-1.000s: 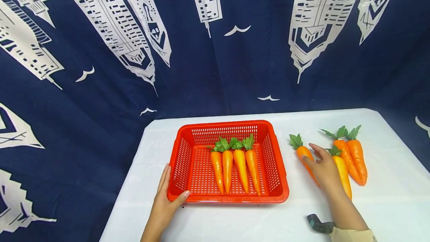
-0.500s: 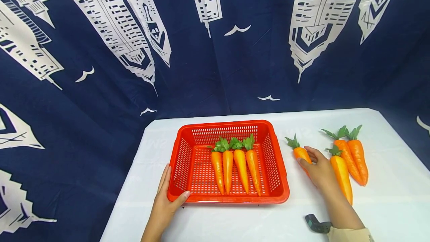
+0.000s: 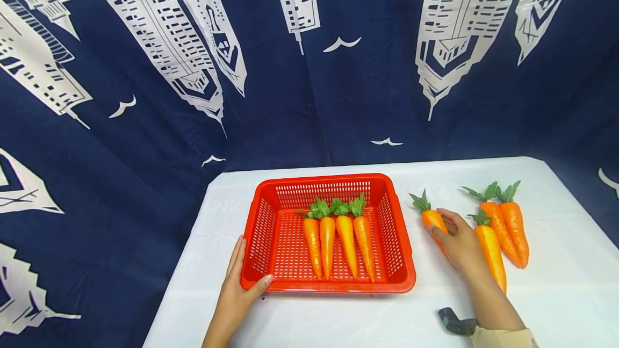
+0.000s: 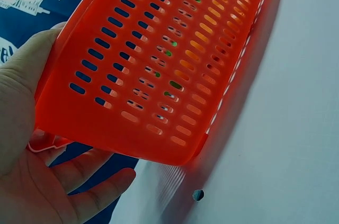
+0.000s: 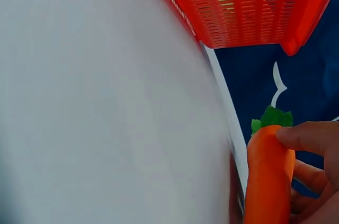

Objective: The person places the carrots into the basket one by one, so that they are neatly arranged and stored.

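My right hand pinches an orange carrot with green leaves, thumb on one side and fingers on the other. In the right wrist view the thumb lies near the top of this carrot; its lower end is partly hidden by the hand in the head view. A red plastic basket stands to the left, with several carrots side by side in it, leaves toward the back. My left hand rests at the basket's near left corner, fingers extended along its left side and thumb at the front rim.
Right of my right hand, a yellow-orange carrot lies beside two orange carrots on the white table. A dark strap-like device is at the right wrist. A navy cloth with white buildings hangs behind.
My right hand has closed round the carrot, which has shifted slightly left with its leaves turned. The left hand and the basket have stayed in place.
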The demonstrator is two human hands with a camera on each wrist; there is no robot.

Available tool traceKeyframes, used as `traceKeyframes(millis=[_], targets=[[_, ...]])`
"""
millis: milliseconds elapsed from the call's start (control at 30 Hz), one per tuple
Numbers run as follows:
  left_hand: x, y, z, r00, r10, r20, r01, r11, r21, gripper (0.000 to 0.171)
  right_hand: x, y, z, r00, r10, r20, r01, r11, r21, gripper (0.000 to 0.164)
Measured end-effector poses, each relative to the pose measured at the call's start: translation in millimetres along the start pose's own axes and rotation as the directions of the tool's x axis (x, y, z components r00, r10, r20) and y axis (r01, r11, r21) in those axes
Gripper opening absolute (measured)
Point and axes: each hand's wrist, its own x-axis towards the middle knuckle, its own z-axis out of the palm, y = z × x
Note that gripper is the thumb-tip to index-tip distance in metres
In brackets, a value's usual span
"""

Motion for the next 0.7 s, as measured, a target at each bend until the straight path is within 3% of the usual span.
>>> traceKeyframes(millis=[700], targets=[[0.1, -0.8, 0.6, 1.0, 0.001, -0.012, -0.001, 1.0, 0.002, 0.105, -0.6, -42.1, -8.7, 0.989, -0.093, -0.118, 0.097, 0.995, 0.034, 0.061]])
